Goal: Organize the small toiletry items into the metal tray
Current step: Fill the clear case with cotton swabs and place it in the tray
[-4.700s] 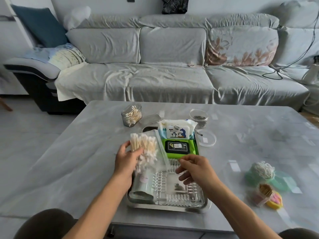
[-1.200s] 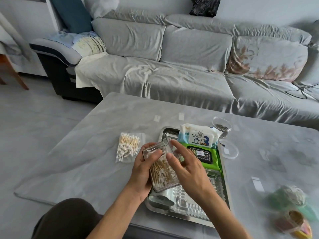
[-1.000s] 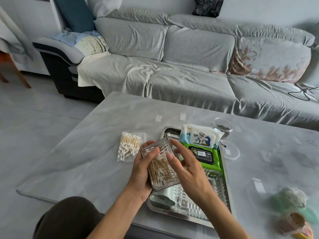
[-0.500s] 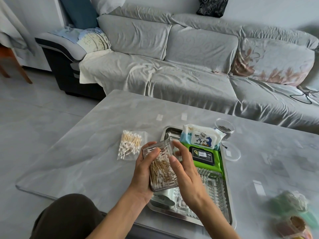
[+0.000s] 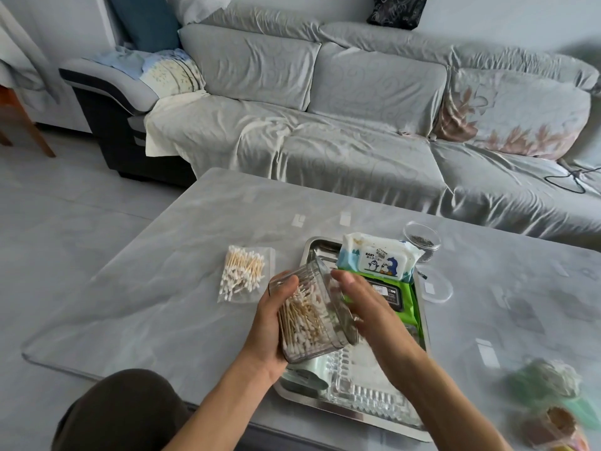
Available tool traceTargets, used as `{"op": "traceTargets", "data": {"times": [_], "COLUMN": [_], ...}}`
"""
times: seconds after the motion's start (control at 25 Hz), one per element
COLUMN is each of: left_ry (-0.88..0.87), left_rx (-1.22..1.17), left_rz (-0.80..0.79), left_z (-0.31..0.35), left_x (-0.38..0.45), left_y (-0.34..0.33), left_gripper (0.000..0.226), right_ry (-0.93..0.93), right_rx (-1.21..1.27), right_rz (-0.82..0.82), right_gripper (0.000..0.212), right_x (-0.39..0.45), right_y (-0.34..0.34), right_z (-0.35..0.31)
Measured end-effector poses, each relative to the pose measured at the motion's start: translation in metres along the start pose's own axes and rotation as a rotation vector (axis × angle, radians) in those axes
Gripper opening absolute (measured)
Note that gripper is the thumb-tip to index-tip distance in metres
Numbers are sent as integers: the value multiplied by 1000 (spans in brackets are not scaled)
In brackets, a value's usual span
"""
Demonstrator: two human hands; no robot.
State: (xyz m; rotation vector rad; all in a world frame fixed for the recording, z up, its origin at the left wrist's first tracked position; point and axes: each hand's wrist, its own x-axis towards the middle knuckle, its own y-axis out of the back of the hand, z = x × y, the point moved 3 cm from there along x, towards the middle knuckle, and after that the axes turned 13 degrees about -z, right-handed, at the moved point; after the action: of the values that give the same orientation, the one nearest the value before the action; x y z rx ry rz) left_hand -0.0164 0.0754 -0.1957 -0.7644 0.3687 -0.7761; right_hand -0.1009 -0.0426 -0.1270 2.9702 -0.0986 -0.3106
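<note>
Over the near left part of the metal tray [image 5: 309, 252], my left hand [image 5: 270, 327] grips a clear ribbed box of cotton swabs [image 5: 309, 320], tilted on its side. My right hand [image 5: 370, 314] touches the box's right side with its fingers stretched over it. In the tray lie a white and blue wet-wipe pack [image 5: 379, 255], a green wipe pack [image 5: 395, 292], a clear ribbed plastic case [image 5: 367, 385] and a pale tube [image 5: 305, 372]. A clear bag of cotton swabs [image 5: 244, 273] lies on the table left of the tray.
A small clear jar with dark contents [image 5: 422, 237] and a round clear lid [image 5: 434, 288] sit right of the tray's far end. Blurred green, white and pink items [image 5: 549, 395] lie near the right front. A grey sofa [image 5: 341, 102] stands beyond the marble table [image 5: 162, 288].
The swab bag that my left hand held now lies left of the tray. Both hands have taken up the box of swabs; over the last second they stay over the tray's near left.
</note>
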Motion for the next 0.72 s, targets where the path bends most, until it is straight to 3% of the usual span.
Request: {"op": "traceTargets", "data": {"times": [0.08, 0.12, 0.2, 0.4, 0.52, 0.6, 0.72], "left_ry": [31, 44, 49, 38, 70, 123, 241], "left_rx": [15, -2, -60, -175, -191, -220, -173], "left_rz": [-7, -18, -46, -134, -197, -249, -291], "left_z": [1, -1, -6, -8, -3, 2, 5], "left_x": [0, 0, -1, -1, -2, -5, -4], "left_y": [-4, -7, -12, -14, -20, -27, -30], "left_gripper": [66, 69, 71, 78, 62, 52, 45], "right_ry": [101, 157, 207, 241, 227, 177, 65], "right_rx": [-19, -17, -46, -180, -55, 160, 226], "right_rz": [221, 299, 215, 197, 198, 69, -153], "right_gripper": [72, 62, 42, 36, 37, 46, 68], "right_x": [3, 5, 10, 22, 22, 20, 14], "right_y": [14, 16, -4, -24, -13, 1, 20], "right_z": [-7, -9, -9, 6, 1, 7, 14]}}
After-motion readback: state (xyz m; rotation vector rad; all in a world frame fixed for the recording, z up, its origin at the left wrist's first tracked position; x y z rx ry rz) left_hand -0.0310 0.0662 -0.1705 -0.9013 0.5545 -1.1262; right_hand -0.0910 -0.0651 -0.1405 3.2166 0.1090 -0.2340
